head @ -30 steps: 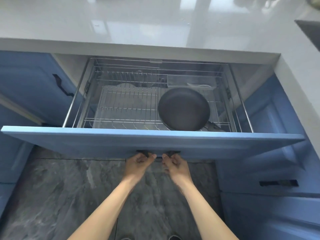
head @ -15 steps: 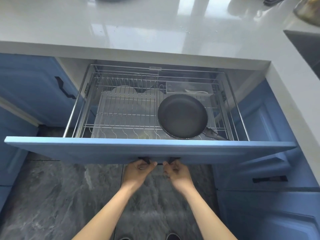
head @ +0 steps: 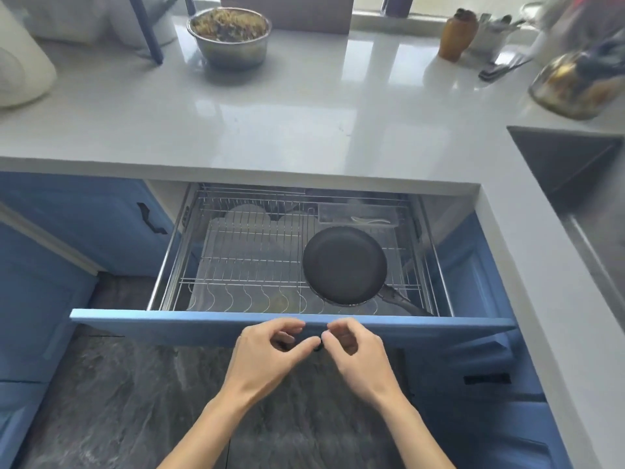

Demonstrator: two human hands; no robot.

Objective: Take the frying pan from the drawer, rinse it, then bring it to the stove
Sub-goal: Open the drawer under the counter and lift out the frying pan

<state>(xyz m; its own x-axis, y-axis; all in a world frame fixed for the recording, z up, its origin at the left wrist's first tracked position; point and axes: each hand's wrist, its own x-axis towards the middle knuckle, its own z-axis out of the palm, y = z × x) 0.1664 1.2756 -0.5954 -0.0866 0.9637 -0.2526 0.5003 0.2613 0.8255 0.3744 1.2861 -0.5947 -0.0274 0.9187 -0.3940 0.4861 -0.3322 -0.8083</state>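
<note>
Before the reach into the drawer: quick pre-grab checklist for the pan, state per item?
1. Blue-fronted drawer open enough: ok, wire rack exposed.
2. Black round frying pan in view, nothing on it: ok.
3. Pan handle reachable: ok, points to front right corner, end hidden by drawer front.
4. Left hand free: ok, fingers curled, holding nothing.
5. Right hand free: ok, at drawer front.
6. Grey sink clear: cannot tell, mostly out of frame.
</note>
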